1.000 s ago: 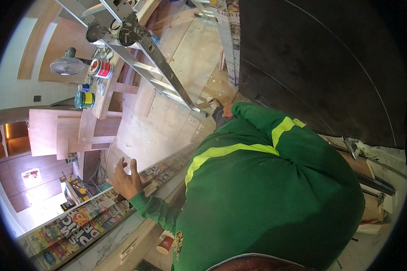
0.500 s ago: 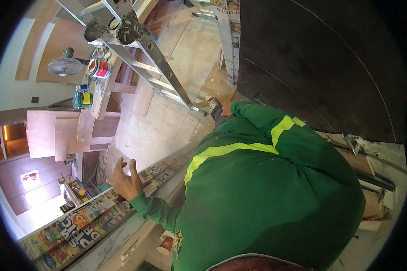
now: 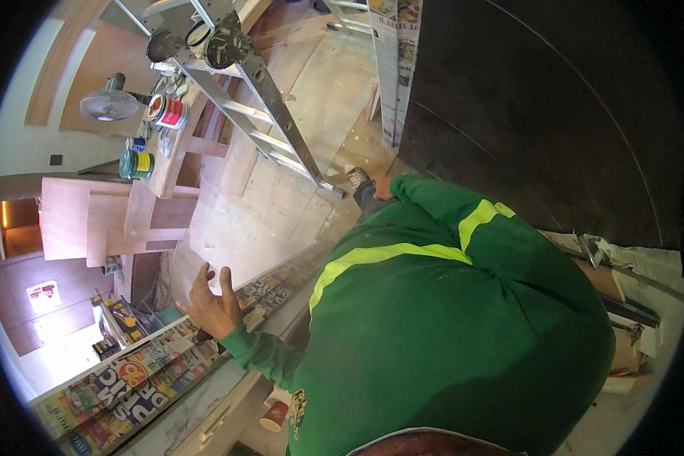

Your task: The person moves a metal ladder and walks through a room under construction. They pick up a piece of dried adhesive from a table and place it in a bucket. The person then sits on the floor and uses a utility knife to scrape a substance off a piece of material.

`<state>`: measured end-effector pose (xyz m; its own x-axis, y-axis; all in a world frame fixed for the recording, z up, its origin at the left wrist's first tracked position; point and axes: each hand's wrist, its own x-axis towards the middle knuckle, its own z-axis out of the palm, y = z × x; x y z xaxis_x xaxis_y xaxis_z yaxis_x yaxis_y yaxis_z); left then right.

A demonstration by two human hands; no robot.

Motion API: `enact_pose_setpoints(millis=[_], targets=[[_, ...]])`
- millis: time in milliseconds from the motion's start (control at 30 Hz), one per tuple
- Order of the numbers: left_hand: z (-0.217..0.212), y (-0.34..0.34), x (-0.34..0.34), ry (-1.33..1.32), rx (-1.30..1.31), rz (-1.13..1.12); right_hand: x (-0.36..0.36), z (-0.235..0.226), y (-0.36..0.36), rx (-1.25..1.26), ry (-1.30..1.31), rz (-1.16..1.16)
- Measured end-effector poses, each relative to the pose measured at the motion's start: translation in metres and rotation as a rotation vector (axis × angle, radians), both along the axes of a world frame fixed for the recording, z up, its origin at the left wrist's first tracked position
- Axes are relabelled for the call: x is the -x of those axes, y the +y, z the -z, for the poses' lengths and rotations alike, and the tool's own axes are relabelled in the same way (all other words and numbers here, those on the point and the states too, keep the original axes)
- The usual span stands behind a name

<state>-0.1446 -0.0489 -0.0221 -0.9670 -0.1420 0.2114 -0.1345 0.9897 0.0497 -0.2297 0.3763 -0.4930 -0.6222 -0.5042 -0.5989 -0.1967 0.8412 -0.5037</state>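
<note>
My left hand (image 3: pixel 214 302) hangs above a ledge covered with newspaper sheets (image 3: pixel 133 384), its fingers raised and apart. Nothing shows between them. A small dark shape beside its wrist is too unclear to name. My right hand (image 3: pixel 383 188) is by the dark trouser leg (image 3: pixel 368 201), just past the end of the green sleeve. Its fingers are mostly hidden, and whether it holds anything does not show. A shoe (image 3: pixel 356 176) stands on the floor just beyond that leg.
An aluminium ladder (image 3: pixel 270 121) stands ahead. Left of it, a wooden bench (image 3: pixel 176 156) carries paint cans (image 3: pixel 167 112) and a fan (image 3: pixel 110 105). Wooden panels (image 3: pixel 64 220) lean nearby. A large dark panel (image 3: pixel 539 114) fills the right. A red cup (image 3: pixel 274 416) sits low by my left arm.
The view has shifted slightly, so the ladder and dark panel sit a little further right. Both hands keep nearly the same pose.
</note>
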Motion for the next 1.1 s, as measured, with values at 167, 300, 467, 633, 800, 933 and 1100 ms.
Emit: enact_pose_setpoints(millis=[167,300,467,633,800,933,1100], targets=[[-0.003,-0.008,-0.005,0.022,0.017,-0.014,0.002,-0.016,-0.015,0.021,0.06,-0.082],[-0.003,-0.004,-0.001,0.066,0.005,-0.019,-0.004,-0.008,-0.005,0.045,0.016,0.139],[-0.012,-0.006,0.003,0.083,-0.011,-0.05,0.007,-0.017,-0.008,0.02,-0.068,0.083],[-0.013,-0.005,0.014,0.074,-0.068,-0.079,0.025,-0.016,-0.004,-0.059,-0.103,0.04],[-0.019,-0.001,0.036,0.023,-0.214,-0.109,0.067,-0.024,-0.031,-0.068,-0.195,-0.037],[-0.015,-0.003,0.074,-0.067,-0.315,-0.132,0.118,-0.001,-0.046,-0.125,-0.187,-0.183],[0.033,-0.047,0.104,-0.177,-0.262,-0.281,0.181,-0.013,-0.083,-0.148,-0.185,-0.365]])
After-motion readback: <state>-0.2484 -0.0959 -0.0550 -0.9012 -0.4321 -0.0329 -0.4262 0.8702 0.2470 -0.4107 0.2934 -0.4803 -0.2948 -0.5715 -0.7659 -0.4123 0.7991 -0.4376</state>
